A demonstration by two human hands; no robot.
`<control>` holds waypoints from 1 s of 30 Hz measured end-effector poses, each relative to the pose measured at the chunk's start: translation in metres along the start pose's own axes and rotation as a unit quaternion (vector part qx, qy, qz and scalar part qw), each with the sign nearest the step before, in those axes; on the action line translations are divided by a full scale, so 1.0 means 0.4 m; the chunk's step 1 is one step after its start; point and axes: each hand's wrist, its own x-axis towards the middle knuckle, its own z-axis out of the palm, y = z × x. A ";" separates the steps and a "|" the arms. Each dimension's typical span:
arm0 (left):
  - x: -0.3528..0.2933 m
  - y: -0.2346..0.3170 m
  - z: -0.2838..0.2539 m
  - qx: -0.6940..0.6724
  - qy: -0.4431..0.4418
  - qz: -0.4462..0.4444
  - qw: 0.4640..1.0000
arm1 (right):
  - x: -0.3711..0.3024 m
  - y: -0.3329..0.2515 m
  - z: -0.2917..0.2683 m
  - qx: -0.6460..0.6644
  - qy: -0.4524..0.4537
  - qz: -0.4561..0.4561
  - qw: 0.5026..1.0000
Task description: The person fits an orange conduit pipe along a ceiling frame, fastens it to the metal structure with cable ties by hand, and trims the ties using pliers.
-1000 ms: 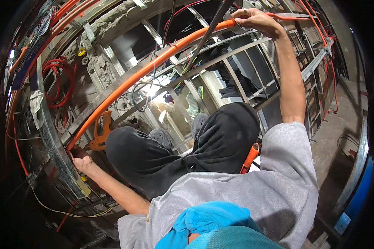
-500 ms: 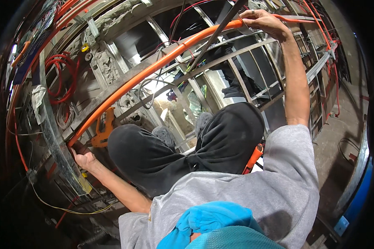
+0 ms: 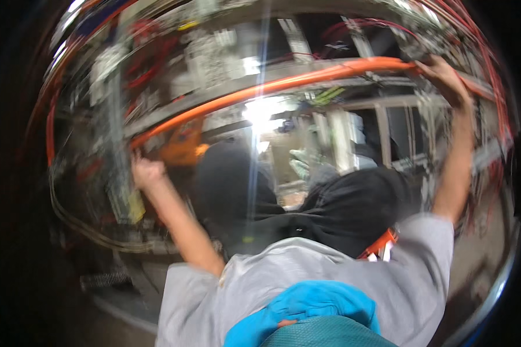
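Across the upper middle of the view, a long orange pipe (image 3: 307, 78) is running in a shallow curve, climbing from the left hand (image 3: 147, 172) toward the right hand (image 3: 446, 78). The left hand is lying at the pipe's lower end, its fingers bunching and the fingertips nearly meeting the orange; blur is covering the contact, so whether it is gripping I cannot tell. The right hand is bending in at the pipe's upper end, its fingertips pointing to the orange, but smearing is hiding whether they are closing on it. Just below the pipe, near the left hand, an orange tool (image 3: 182, 144) is showing as a blurred shape. Beneath, black trousers (image 3: 353, 211) are covering the person's bent knees, and a bright light (image 3: 266, 113) is glaring between knees and pipe. Beside the right hip, an orange-handled item (image 3: 385, 240) is sticking out from under a grey shirt (image 3: 330, 272).
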 end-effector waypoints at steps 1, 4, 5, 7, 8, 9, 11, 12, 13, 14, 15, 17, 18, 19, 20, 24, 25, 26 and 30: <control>-0.013 -0.024 0.033 0.021 -0.012 0.012 1.000 | -0.033 0.018 -0.022 -0.006 0.009 0.016 1.000; -0.033 -0.061 0.059 0.025 0.011 0.072 0.997 | -0.033 0.169 -0.088 0.013 0.030 0.048 0.998; -0.019 -0.060 0.043 -0.052 0.038 0.036 0.997 | -0.006 0.204 -0.091 0.019 0.031 0.044 0.998; -0.033 -0.048 0.014 -0.059 0.028 0.053 0.996 | 0.023 0.221 -0.092 0.057 0.041 0.103 0.992; -0.094 -0.035 0.073 -0.050 0.023 0.052 0.997 | -0.010 0.232 -0.103 0.069 0.055 0.143 0.986; -0.098 -0.018 0.066 -0.053 0.026 0.059 0.997 | 0.007 0.237 -0.111 0.082 0.024 0.140 0.986; -0.089 -0.017 0.042 -0.035 0.033 0.104 0.993 | 0.030 0.244 -0.116 0.092 -0.006 0.138 0.986; -0.084 -0.017 0.032 -0.037 0.033 0.103 0.993 | 0.035 0.254 -0.111 0.096 0.009 0.115 0.989; -0.073 -0.020 0.020 -0.068 -0.020 0.082 0.994 | 0.035 0.260 -0.106 0.100 0.025 0.093 0.990; -0.060 -0.027 0.013 -0.100 -0.076 0.057 0.990 | 0.029 0.272 -0.114 0.098 0.030 0.097 0.990; -0.047 -0.035 0.009 -0.093 -0.066 0.042 0.993 | 0.024 0.283 -0.127 0.112 0.033 0.088 0.989; -0.047 -0.054 0.056 -0.015 0.022 0.076 0.997 | -0.014 0.231 -0.113 0.077 0.037 0.075 0.994; -0.004 -0.049 0.023 -0.069 0.079 0.069 0.992 | -0.005 0.136 -0.067 0.027 0.029 0.054 0.998; -0.016 -0.047 0.035 -0.039 0.067 0.001 0.997 | -0.032 0.021 -0.051 -0.054 -0.025 0.100 0.993; -0.031 -0.035 0.048 -0.010 0.051 -0.065 0.997 | -0.036 0.009 -0.038 -0.072 0.018 0.133 0.988; 0.027 0.017 -0.010 -0.035 0.020 -0.058 0.998 | 0.011 0.010 -0.019 0.042 -0.009 0.088 0.995; 0.085 0.017 -0.053 -0.044 0.008 -0.038 0.998 | 0.014 0.022 -0.014 0.078 0.004 0.067 0.995; 0.102 0.003 -0.054 -0.024 -0.003 -0.032 0.999 | -0.007 0.010 -0.016 0.083 -0.007 0.053 0.995; 0.195 -0.046 -0.122 0.038 -0.053 -0.010 0.998 | -0.031 0.054 -0.035 0.063 0.013 0.041 0.997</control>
